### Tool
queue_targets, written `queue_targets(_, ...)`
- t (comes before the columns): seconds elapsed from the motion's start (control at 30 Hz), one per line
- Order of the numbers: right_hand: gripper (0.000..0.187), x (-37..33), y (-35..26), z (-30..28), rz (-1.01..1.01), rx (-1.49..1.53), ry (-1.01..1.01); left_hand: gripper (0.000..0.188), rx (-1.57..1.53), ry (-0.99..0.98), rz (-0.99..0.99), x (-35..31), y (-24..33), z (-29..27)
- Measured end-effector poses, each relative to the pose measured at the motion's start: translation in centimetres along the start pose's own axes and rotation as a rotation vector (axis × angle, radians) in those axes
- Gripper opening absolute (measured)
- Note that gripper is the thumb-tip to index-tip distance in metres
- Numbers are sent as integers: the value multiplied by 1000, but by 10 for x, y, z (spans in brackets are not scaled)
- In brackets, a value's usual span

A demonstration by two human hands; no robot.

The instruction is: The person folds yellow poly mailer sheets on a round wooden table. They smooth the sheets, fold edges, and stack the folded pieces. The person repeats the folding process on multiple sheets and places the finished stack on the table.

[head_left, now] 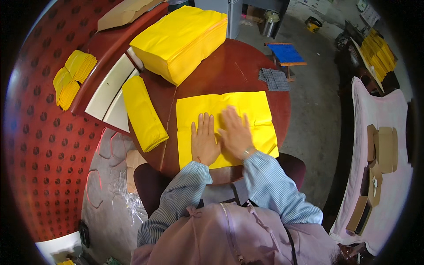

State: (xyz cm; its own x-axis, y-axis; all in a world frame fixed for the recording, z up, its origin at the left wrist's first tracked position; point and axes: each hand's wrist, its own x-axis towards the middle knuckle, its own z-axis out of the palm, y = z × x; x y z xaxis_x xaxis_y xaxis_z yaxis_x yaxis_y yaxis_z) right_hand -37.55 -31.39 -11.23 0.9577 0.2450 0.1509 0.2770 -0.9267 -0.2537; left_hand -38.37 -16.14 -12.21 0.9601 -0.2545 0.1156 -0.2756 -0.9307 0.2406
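Observation:
A creased yellow sheet (258,112), of paper or thin cloth, lies spread on the round red-brown table (221,68) in front of me. My left hand (205,141) rests flat on its left half, fingers straight and pointing away from me. Beside it, my right hand (236,136) is also palm down on the sheet, its fingers stretched, a little apart and slightly blurred. Neither hand grips anything. Left of the sheet lies a folded yellow bundle (143,115). Behind that stands a thick stack of yellow sheets (176,42).
A grey textured cloth (274,79) hangs at the table's right edge, near a blue-topped stool (288,53). White drawers (109,95) adjoin the table's left. Small yellow bundles (80,66) lie on the red patterned surface. Open cardboard boxes (382,150) sit on a pink-covered surface at right.

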Motion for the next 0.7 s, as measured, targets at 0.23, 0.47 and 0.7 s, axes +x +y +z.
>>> queue_targets(0.23, 71, 54, 37, 29, -9, -114, -15, 85, 2, 0, -10, 0, -3, 0)
queue_targets(0.47, 69, 34, 94, 7, 152, -316, -74, 85, 26, 75, -1, -3, -5, 10)
queue_targets(0.7, 56, 5, 127, -41, 151, 319, 203, 77, -559, -19, -26, 12, -56, -35)
